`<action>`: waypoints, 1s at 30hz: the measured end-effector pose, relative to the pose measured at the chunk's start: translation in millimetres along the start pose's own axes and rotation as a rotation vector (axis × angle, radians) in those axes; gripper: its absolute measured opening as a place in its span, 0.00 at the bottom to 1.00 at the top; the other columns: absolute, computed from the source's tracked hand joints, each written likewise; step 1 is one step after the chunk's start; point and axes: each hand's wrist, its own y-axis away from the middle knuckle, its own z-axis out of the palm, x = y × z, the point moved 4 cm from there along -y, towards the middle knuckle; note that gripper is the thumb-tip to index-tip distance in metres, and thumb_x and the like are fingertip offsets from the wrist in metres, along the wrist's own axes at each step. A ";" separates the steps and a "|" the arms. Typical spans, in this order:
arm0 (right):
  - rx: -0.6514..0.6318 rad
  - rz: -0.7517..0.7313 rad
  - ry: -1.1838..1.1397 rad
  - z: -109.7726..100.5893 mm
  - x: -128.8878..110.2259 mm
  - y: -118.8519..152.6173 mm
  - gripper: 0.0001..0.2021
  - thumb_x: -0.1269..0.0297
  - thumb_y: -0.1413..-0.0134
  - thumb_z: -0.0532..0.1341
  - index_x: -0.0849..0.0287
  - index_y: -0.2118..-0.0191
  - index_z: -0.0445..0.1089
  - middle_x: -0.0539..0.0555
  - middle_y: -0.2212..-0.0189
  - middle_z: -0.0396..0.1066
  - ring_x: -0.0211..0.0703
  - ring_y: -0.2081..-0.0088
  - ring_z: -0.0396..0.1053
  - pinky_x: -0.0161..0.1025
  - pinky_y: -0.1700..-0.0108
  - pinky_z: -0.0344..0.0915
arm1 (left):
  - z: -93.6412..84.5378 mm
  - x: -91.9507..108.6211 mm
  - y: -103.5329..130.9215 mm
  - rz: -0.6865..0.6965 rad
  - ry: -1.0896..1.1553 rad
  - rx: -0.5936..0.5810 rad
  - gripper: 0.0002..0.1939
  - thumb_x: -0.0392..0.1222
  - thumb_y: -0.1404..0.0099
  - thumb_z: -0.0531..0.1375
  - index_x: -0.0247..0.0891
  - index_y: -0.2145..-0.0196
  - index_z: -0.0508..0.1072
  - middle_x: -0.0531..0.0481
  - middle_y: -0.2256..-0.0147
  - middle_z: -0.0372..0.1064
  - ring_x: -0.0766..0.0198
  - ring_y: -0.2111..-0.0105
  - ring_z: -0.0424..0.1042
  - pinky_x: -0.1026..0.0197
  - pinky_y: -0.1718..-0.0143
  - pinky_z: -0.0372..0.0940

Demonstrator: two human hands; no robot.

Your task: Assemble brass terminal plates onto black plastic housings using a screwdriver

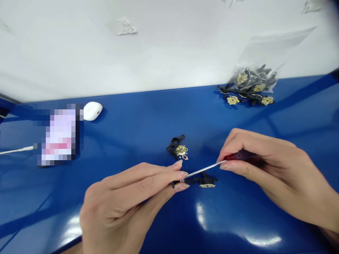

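My right hand point(261, 167) is closed around the dark red handle of a screwdriver point(206, 169), whose thin metal shaft points left. The shaft's end meets the fingertips of my left hand point(132, 201), which pinch a small black plastic part point(176, 184). Fingers cover most of that part, and the tool's tip is hidden. Just right of it, a black assembly with a gold plate point(207, 182) rests on the blue table. Beyond my left fingertips lie a black bracket point(175, 141), a round gold disc point(181, 150) and a small copper-coloured piece point(185, 157).
At the back right, a clear plastic bag point(255, 80) holds several black and gold parts, with more loose parts point(233, 100) before it. A blurred-out phone point(59, 135) with a white cable point(17, 150) and a white earbud case point(92, 110) lie left. A white wall point(164, 53) rises behind.
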 end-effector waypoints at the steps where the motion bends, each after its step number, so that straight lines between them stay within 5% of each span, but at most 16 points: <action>1: -0.002 0.017 -0.009 0.3 0.3 -0.3 0.11 0.54 0.22 0.72 0.50 0.60 0.79 0.47 0.67 0.77 0.39 0.70 0.74 0.39 0.69 0.67 | -0.1 0.0 -0.1 0.003 -0.006 -0.006 0.14 0.43 0.24 0.79 0.71 0.51 0.94 0.66 0.49 0.93 0.57 0.56 0.93 0.59 0.46 0.87; 11: -0.008 0.156 -0.091 3.5 6.2 4.6 0.10 0.49 0.25 0.74 0.47 0.57 0.81 0.49 0.64 0.79 0.43 0.67 0.75 0.38 0.68 0.71 | 2.8 0.5 -0.4 0.060 0.088 0.082 0.16 0.43 0.28 0.82 0.70 0.50 0.94 0.65 0.50 0.93 0.54 0.57 0.93 0.54 0.48 0.89; 16: 0.009 0.197 -0.142 3.5 6.2 6.1 0.10 0.48 0.27 0.76 0.46 0.57 0.82 0.48 0.64 0.80 0.41 0.69 0.73 0.34 0.70 0.73 | 5.1 -0.1 -1.1 -0.030 0.019 0.207 0.21 0.45 0.31 0.84 0.76 0.49 0.92 0.72 0.51 0.92 0.58 0.57 0.92 0.58 0.49 0.87; 19: -0.037 0.238 -0.152 5.1 6.8 7.1 0.08 0.49 0.27 0.75 0.43 0.53 0.83 0.46 0.66 0.79 0.41 0.70 0.73 0.33 0.70 0.72 | 4.0 0.5 -1.2 -0.065 -0.074 0.237 0.15 0.50 0.32 0.85 0.72 0.52 0.93 0.72 0.54 0.92 0.58 0.59 0.92 0.61 0.58 0.86; 25: 0.015 0.282 -0.198 5.4 9.7 13.2 0.12 0.47 0.32 0.79 0.44 0.53 0.81 0.47 0.64 0.79 0.41 0.69 0.76 0.32 0.72 0.75 | 5.8 -3.5 -3.9 -0.040 0.054 0.165 0.14 0.44 0.29 0.82 0.70 0.54 0.93 0.72 0.52 0.92 0.59 0.55 0.92 0.59 0.42 0.84; 30: 0.077 0.183 -0.177 7.9 8.6 10.4 0.09 0.49 0.28 0.76 0.44 0.54 0.81 0.48 0.60 0.83 0.40 0.66 0.81 0.31 0.68 0.79 | 5.1 -5.4 -2.2 -0.046 0.087 0.138 0.15 0.43 0.29 0.82 0.71 0.55 0.92 0.73 0.52 0.92 0.61 0.52 0.92 0.61 0.39 0.82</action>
